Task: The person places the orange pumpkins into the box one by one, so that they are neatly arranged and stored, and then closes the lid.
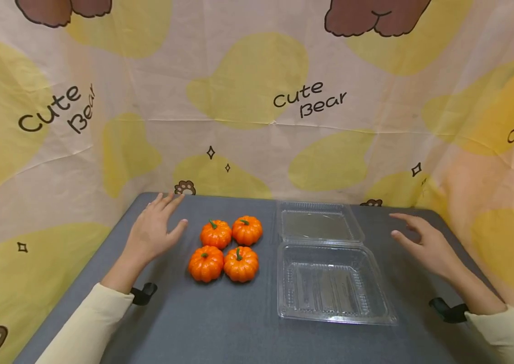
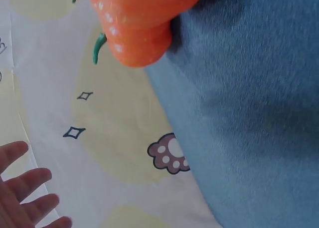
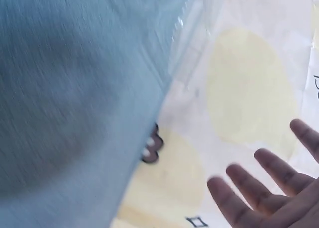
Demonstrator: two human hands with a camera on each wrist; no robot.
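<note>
Several small orange pumpkins [image 1: 241,264] with green stems sit in a two-by-two cluster on the grey table, left of centre. To their right lies a clear plastic clamshell box [image 1: 330,288], its lid [image 1: 316,223] folded back toward the far edge. My left hand [image 1: 152,230] hovers left of the pumpkins with fingers spread, holding nothing. In the left wrist view its fingertips show at the lower left, and a pumpkin [image 2: 139,38] hangs into the top. My right hand [image 1: 425,247] is right of the box, fingers extended and holding nothing; its fingers [image 3: 244,203] spread at lower right in the right wrist view.
The grey table [image 1: 211,323] ends at a printed cloth backdrop [image 1: 248,101] along the back and sides. Dark straps [image 1: 144,294] circle both wrists below cream sleeves [image 1: 97,318].
</note>
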